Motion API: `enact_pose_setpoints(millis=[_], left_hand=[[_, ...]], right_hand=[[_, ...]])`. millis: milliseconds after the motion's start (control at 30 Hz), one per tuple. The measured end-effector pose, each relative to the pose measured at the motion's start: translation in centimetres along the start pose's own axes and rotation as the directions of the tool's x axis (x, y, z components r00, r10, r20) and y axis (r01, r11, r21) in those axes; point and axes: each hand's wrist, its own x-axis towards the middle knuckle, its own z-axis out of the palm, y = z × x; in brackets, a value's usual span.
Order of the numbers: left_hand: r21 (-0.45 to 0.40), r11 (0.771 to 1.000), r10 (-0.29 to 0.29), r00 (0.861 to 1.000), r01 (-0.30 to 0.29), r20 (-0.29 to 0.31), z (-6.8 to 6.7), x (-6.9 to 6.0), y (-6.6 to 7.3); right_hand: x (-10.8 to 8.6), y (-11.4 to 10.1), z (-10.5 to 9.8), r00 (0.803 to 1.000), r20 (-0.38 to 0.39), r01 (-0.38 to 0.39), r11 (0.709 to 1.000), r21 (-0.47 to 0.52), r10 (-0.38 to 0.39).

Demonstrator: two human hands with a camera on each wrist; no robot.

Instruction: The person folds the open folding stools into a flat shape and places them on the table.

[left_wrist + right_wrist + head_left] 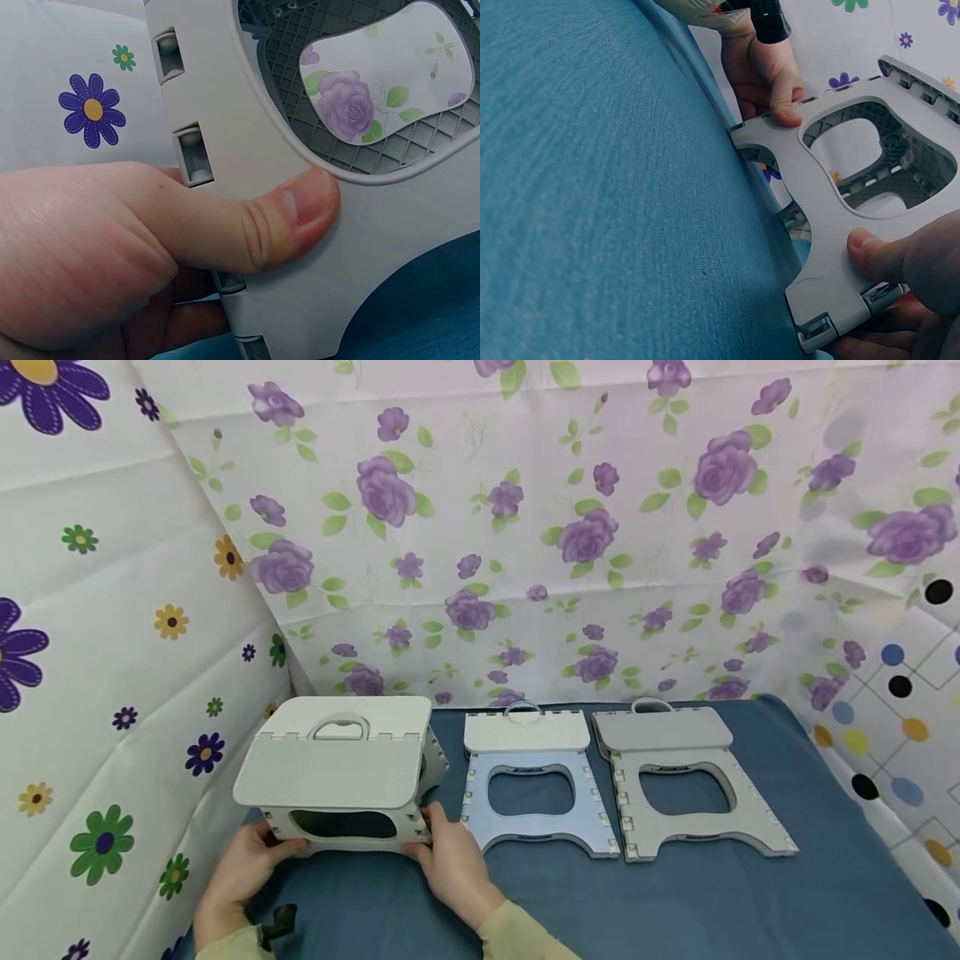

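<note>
An unfolded grey-white folding step stool (pixel 330 772) stands on the blue cloth at the left, its handle loop on the top. My left hand (pixel 247 864) grips the lower left of its near leg panel. In the left wrist view, the left thumb (pixel 292 214) presses the panel's face, with fingers behind the hinged edge. My right hand (pixel 457 864) holds the lower right side of the same panel. The right wrist view shows the right thumb (pixel 881 255) on the panel's face and fingers around its edge. The stool's underside is mostly hidden.
A folded light-blue stool with a white top (pixel 525 732) lies right of the unfolded one. Farther right lies a folded grey stool (pixel 667 731). Blue cloth (pixel 675 910) covers the table; a floral curtain (pixel 465 527) hangs behind.
</note>
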Motion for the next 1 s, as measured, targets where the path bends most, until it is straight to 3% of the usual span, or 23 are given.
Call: enact_pose_setpoints(millis=[1000], left_hand=[[-0.010,1.000,0.008,1.000,-0.008,0.000,0.00,-0.09,0.16]], right_hand=[[-0.10,0.05,0.03,1.000,-0.015,0.017,1.000,-0.018,-0.017]])
